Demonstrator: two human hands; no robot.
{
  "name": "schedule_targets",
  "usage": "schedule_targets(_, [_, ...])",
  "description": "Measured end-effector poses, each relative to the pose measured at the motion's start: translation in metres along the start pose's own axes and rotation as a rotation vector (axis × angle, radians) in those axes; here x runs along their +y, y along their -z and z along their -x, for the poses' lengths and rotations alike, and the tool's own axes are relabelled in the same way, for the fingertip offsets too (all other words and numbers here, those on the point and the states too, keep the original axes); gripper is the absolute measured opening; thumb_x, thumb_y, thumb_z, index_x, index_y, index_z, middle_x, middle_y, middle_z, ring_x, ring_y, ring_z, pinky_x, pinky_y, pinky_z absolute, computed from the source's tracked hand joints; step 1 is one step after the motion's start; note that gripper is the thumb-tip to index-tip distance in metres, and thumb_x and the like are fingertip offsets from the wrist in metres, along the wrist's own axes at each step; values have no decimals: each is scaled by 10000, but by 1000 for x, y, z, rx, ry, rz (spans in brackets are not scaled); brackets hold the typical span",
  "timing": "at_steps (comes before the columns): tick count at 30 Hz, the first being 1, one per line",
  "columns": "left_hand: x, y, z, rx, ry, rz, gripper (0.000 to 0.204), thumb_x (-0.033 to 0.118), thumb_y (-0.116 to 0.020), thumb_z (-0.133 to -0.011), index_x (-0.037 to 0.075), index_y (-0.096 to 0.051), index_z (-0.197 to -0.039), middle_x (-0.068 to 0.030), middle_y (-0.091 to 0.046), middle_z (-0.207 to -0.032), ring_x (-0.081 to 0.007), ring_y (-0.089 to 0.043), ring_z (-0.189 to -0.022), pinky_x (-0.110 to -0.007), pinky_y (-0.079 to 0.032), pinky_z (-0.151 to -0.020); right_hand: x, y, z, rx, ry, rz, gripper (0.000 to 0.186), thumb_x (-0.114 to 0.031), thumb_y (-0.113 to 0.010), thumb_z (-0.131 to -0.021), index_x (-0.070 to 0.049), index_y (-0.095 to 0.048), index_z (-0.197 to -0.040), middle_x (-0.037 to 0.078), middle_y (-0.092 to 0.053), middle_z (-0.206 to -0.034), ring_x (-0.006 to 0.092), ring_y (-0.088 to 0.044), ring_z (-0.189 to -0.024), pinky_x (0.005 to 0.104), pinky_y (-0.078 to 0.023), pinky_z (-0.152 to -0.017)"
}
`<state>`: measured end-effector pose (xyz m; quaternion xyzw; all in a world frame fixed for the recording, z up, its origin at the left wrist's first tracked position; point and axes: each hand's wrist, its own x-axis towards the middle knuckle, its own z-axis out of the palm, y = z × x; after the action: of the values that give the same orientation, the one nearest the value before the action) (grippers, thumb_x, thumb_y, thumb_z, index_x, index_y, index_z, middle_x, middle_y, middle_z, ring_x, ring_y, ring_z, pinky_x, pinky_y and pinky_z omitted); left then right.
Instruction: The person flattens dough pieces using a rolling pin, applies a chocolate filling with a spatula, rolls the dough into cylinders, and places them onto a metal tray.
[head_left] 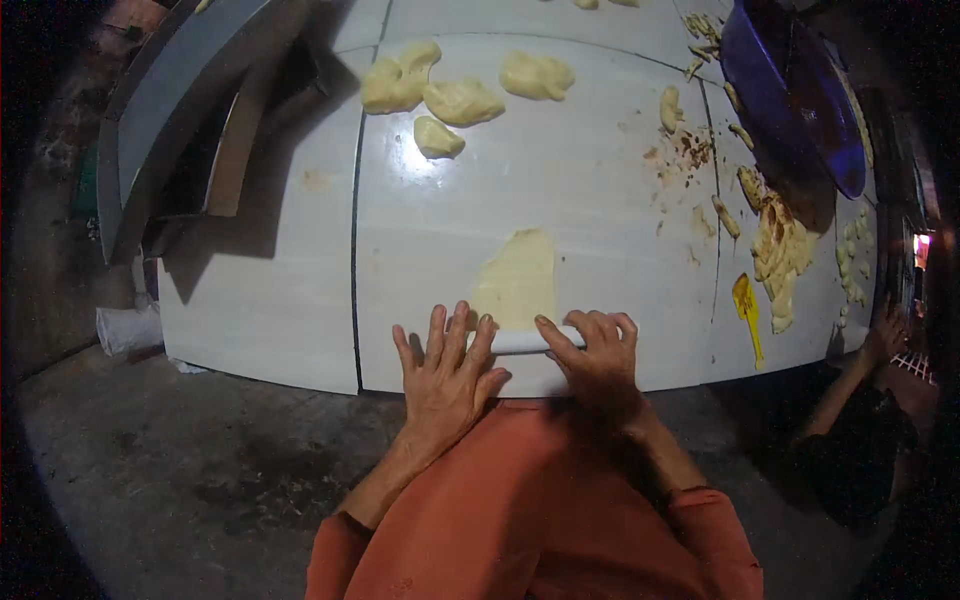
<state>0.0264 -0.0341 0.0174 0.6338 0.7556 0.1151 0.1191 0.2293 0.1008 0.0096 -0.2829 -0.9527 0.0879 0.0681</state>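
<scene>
A flattened, pale yellow sheet of dough point(520, 275) lies on the white tabletop in front of me, narrowing toward its far end. Across its near end runs a white rolling pin point(515, 343). My left hand point(442, 375) lies over the pin's left end, fingers stretched out and spread, with its fingertips beside the dough. On the pin's right end, my right hand point(597, 365) is closed, its fingers curled over and the thumb against the dough's near edge. The pin's two ends are partly hidden beneath my hands.
Several dough lumps point(462, 102) sit farther back. At the right are a large purple basin point(785, 90), a smeared brown-yellow mass point(780, 255), scattered scraps and a yellow spatula point(748, 318). A cardboard box point(160, 110) stands far left. Another person's arm point(845, 390) reaches in at the right.
</scene>
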Motion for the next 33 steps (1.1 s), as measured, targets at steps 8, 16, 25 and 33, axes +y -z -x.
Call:
schedule_targets(8, [-15, -10, -50, 32, 160, -74, 633, 433, -567, -1009, 57, -494, -1512, -188, -447, -1585, -369, -353, -1507, -735, -49, -1181, 12, -10, -56, -54, -138, 5, 605, -381, -704, -909, -199, -571, -1470, 140, -437, -1596, 328, -427, -1437, 585, -295, -1150])
schedule_targets(16, [-39, -1, -138, 139, 250, 1, 583, 309, -485, -1033, 98, -416, -1572, -253, -326, -1632, -444, -229, -1541, -762, 9, -1152, 34, -15, -128, -25, -376, 135, 611, -420, -582, -999, -235, -442, -1564, 167, -279, -1676, 389, -168, -1569, 722, -81, -1193])
schedule_targets(25, [-72, -2, -226, 529, 106, -149, 591, 321, -545, -1030, 163, -406, -1583, -239, -326, -1623, -465, -199, -1538, -835, -49, -1103, 69, -7, -191, 364, -214, 7, 515, -383, -632, -989, -127, -573, -1432, 243, -472, -1511, 449, -393, -1430, 613, -330, -1133])
schedule_targets(33, [-68, 32, -164, 583, -25, -6, 523, 183, -661, -957, 97, -544, -1460, -182, -489, -1531, -413, -380, -1467, -719, -196, -1165, 85, 19, -120, 40, -181, -354, 454, -224, -710, -928, -57, -631, -1342, 143, -657, -1195, 317, -637, -1060, 466, -493, -906])
